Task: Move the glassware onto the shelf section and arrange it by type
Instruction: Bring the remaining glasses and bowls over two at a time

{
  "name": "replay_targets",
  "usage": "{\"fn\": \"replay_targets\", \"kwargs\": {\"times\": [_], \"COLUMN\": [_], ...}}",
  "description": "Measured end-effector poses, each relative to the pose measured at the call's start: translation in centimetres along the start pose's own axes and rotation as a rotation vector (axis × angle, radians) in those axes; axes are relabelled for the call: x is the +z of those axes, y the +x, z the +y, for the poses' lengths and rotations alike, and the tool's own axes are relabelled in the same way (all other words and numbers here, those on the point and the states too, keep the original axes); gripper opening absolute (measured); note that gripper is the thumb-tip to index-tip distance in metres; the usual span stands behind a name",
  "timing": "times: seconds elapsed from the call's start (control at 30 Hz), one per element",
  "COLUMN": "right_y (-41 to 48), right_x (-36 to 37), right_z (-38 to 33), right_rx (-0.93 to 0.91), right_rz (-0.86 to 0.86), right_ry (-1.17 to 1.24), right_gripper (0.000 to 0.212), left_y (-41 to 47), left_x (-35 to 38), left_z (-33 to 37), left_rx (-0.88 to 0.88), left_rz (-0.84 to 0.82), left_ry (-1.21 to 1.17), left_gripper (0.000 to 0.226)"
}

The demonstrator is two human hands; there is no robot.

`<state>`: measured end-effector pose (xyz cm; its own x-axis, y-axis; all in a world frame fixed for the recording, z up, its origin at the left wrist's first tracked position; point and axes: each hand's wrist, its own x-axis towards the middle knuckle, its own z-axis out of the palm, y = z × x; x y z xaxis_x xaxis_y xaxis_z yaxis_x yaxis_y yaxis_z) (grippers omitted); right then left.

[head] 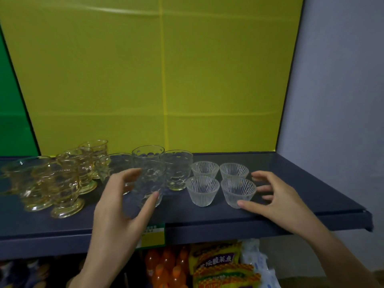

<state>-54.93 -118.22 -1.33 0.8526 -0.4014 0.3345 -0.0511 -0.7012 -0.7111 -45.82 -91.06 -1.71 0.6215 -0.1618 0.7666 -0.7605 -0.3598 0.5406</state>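
Snack packets (220,265) fill the tier below. Above them, on the dark shelf (291,221), the left hand (116,213) wraps thumb and fingers around a clear dimpled tumbler (148,179), likely seating it among its kind, while the right hand (276,196) spreads open, thumb touching the nearest ribbed cup (238,191), probably squaring that foursome. Amber footed glasses (62,181) cluster farther left.

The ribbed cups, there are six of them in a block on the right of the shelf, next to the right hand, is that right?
Not quite. The head view shows four ribbed cups, not six, set two by two. The rest holds: they stand on the right part of the shelf, with the right hand beside them, its thumb at the near right cup.
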Motion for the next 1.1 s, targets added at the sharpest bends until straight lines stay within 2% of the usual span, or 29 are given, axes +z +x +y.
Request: {"fn": "replay_targets", "kwargs": {"times": [0.13,0.23,0.3,0.47,0.57,0.67,0.8,0.93,1.1], "right_y": [1.3,3.1,4.2,5.7,5.0,3.5,2.4,2.2,2.3], "right_x": [-2.1,-2.0,-1.6,-1.4,-1.8,-1.9,-1.4,-0.8,-0.1], "right_z": [0.0,0.2,0.7,1.3,1.0,0.7,0.5,0.7,1.6], "right_rx": [0.039,0.050,0.044,0.025,-0.008,-0.028,-0.063,-0.116,-0.141], "right_rz": [-0.066,-0.072,-0.070,-0.042,0.003,-0.031,-0.115,-0.116,-0.083], "right_ry": [0.096,0.154,0.176,0.141,0.124,0.095,-0.065,-0.183,-0.180], "right_gripper": [0.060,0.037,0.030,0.030,0.035,0.056,0.082,0.082,0.074], "left_y": [1.8,3.5,4.6,6.3,5.6,3.9,2.4,1.7,1.2], "left_x": [0.7,2.0,3.0,5.3,6.3,7.2,8.4,10.0,11.6], "left_z": [2.0,2.6,2.3,1.9,1.8,1.9,2.4,2.7,3.2], "left_rx": [0.132,0.214,0.266,0.295,0.242,0.159,0.093,-0.026,-0.169], "left_rz": [-0.137,-0.268,-0.336,-0.437,-0.466,-0.450,-0.340,-0.276,-0.202], "left_ry": [-0.034,-0.015,0.056,0.157,0.210,0.266,0.312,0.345,0.294], "left_gripper": [0.031,0.030,0.032,0.033,0.051,0.080,0.087,0.090,0.080]}}
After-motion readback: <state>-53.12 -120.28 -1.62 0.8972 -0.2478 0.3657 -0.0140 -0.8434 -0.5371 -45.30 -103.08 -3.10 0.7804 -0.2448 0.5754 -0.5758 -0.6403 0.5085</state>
